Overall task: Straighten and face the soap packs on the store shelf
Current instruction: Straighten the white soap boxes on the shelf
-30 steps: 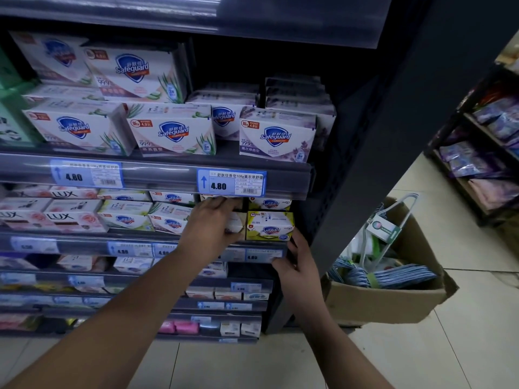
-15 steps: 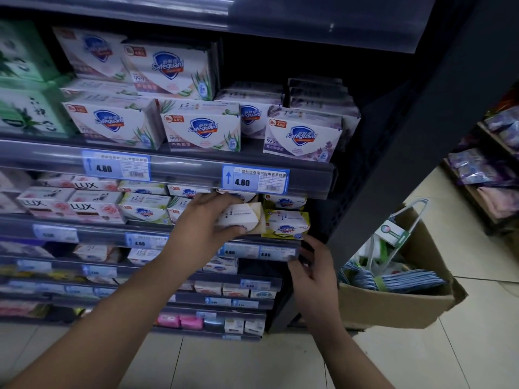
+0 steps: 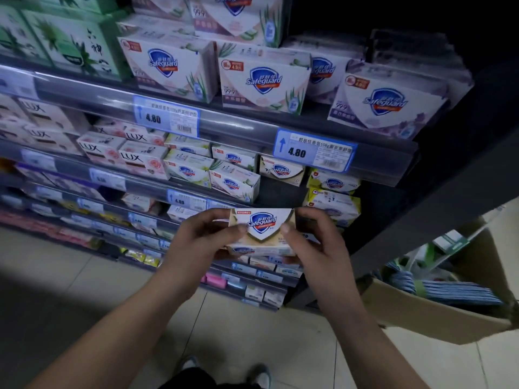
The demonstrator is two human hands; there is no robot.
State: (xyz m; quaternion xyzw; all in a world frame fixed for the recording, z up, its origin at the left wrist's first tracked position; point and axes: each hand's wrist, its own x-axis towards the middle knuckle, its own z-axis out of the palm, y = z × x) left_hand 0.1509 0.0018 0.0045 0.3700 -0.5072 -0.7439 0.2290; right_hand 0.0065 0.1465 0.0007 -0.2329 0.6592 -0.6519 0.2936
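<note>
I note one beige soap pack (image 3: pixel 262 230) held off the shelf, in front of the second shelf's front edge, with its Safeguard logo facing me and reading upright. My left hand (image 3: pixel 202 240) grips its left end and my right hand (image 3: pixel 317 242) grips its right end, thumbs pressed on the front face; both hands are closed on the pack. On the second shelf (image 3: pixel 244 202) I see a dark gap near the right end, between the aloe packs (image 3: pixel 234 182) and the yellow packs (image 3: pixel 332 196) by the right edge; a matching beige pack (image 3: pixel 282 169) sits behind that gap. I judge the held pack belongs there. Status: the Lux packs (image 3: pixel 123 153) toward the left of that shelf look fronted in rows, though blur limits certainty. The aloe packs stand angled rather than square to the front edge, and the yellow packs look tilted. On the top shelf the lavender pack (image 3: pixel 387 105) at the right end also sits turned. I assess the work as partly done: the held pack needs seating, and several neighbours need squaring.
</note>
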